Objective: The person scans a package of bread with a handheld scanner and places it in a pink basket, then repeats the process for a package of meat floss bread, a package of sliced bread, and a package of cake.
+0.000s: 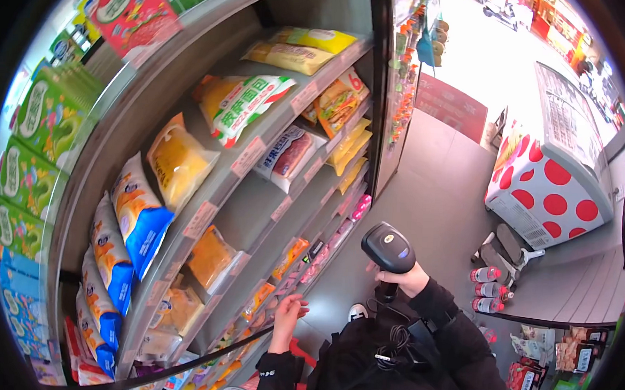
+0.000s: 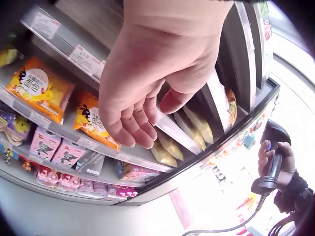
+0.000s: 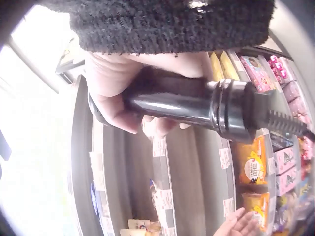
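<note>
My right hand (image 1: 413, 279) grips the handle of a black barcode scanner (image 1: 388, 248), its head tilted up beside the shelves in the head view. A coiled cable leaves the base of the scanner handle (image 3: 172, 102) in the right wrist view. My left hand (image 1: 289, 324) holds nothing, its fingers loosely bent in front of the lower shelves. In the left wrist view the left hand (image 2: 157, 69) overlaps an orange bread packet (image 2: 91, 120). Bagged bread fills parts of the shelf unit (image 1: 253, 199), including a blue-and-white bag (image 1: 140, 219) and a green-and-white bag (image 1: 250, 107).
A chest freezer with red dots (image 1: 555, 204) stands to the right across the grey floor (image 1: 425, 172). Pink-labelled bottles (image 1: 488, 290) and hanging snack packs (image 1: 527, 379) are nearer me on that side. Green boxes (image 1: 47, 117) line the far left.
</note>
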